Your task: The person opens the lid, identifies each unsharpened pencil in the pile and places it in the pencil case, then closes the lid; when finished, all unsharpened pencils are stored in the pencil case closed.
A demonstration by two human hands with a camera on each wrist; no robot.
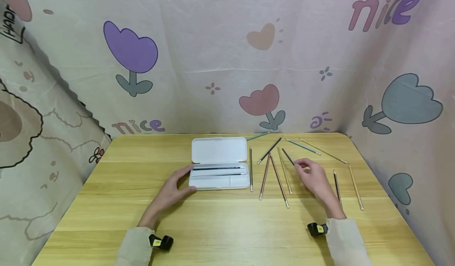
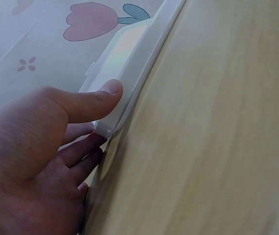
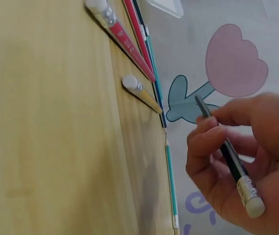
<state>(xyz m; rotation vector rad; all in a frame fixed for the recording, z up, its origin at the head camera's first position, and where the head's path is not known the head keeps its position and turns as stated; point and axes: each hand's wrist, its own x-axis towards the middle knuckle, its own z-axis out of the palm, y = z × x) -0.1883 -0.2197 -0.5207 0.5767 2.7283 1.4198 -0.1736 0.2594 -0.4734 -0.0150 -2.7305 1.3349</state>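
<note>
A white pencil case (image 1: 212, 183) stands on the table with its lid (image 1: 219, 150) laid back and two dark pencils (image 1: 218, 168) inside. My left hand (image 1: 168, 193) holds its left end, thumb at the front corner and fingers at the left side; the left wrist view shows the thumb (image 2: 98, 103) against the case wall. To the right, my right hand (image 1: 314, 177) pinches a black pencil (image 3: 235, 166) with a white eraser between thumb and fingers. In the right wrist view this pencil is tilted, its eraser end towards the camera.
Several loose pencils lie right of the case: red ones (image 1: 279, 181), a yellow one (image 1: 285, 170), dark ones (image 1: 251, 169) and a teal one (image 1: 303, 146). Beyond my right hand are another black pencil (image 1: 337, 185) and a yellow pencil (image 1: 356, 187). A printed curtain (image 1: 199, 60) hangs behind the table.
</note>
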